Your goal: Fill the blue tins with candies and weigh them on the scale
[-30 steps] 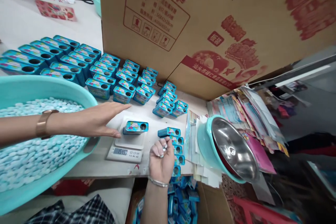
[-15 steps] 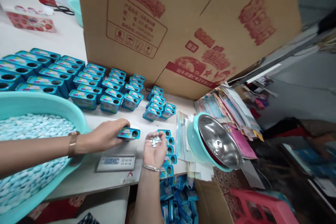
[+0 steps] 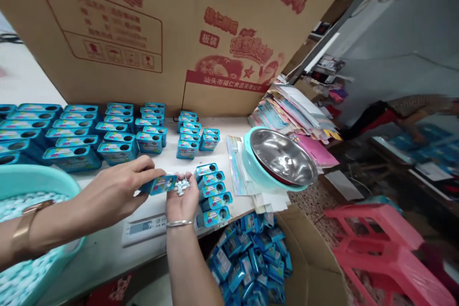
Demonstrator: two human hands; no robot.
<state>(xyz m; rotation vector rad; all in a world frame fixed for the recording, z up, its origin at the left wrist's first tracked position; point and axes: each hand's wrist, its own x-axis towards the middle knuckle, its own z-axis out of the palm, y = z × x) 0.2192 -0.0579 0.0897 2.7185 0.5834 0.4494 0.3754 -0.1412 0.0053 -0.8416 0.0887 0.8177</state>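
My left hand [image 3: 124,184] grips a blue tin [image 3: 160,185], tilted toward my other palm. Palm up, my right hand [image 3: 182,201] cups several small white and pale blue candies [image 3: 181,186], its fingers curled around them at the tin's end. Below my left hand lies a digital scale [image 3: 143,229] with a lit display. Several blue tins [image 3: 215,201] with round openings stand in a column right of my right hand. At the lower left, a turquoise basin [image 3: 43,177] holds many similar candies.
More blue tins [image 3: 118,148] stand in rows before a large cardboard box [image 3: 172,24]. A steel bowl [image 3: 283,155] sits in a turquoise basin. An open carton [image 3: 308,258] of blue tins is below the table edge, near red stools [image 3: 387,234]. A person's arm [image 3: 412,119] shows at right.
The view has turned right. My left hand has brought the tin from above the scale to my right palm and tilted it. The scale's reading has dropped.
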